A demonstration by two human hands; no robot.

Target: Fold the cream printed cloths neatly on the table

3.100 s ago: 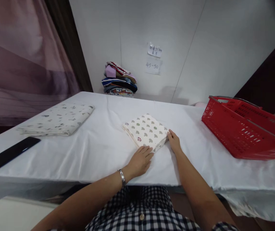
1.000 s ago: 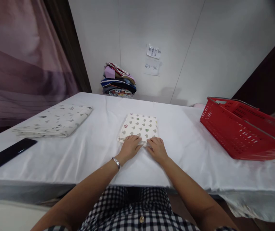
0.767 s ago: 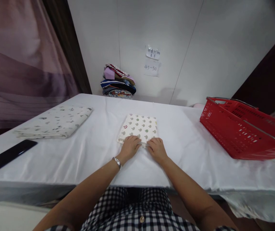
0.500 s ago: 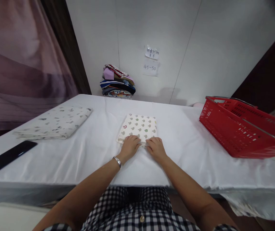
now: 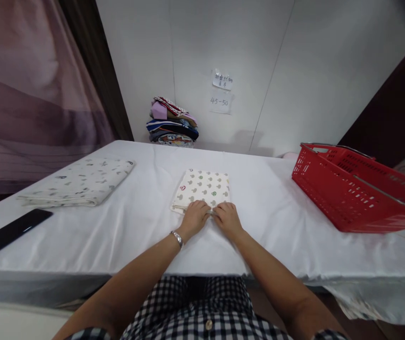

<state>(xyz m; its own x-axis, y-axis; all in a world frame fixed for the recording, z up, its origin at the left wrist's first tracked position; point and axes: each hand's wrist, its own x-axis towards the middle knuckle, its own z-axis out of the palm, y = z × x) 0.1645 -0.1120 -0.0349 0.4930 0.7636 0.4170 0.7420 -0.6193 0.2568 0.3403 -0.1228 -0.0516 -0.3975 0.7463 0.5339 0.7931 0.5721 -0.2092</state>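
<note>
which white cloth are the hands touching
The mushroom-print cloth: the left hand and right hand touch its near edge. The other cloth lies farther left, untouched.

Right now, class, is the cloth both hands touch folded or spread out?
Folded: stacked layers of the cloth show at its near edge, beside the left hand.

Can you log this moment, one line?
left-hand grip: on near edge, folded mushroom-print cloth; right-hand grip: likewise; red shopping basket: right
</note>
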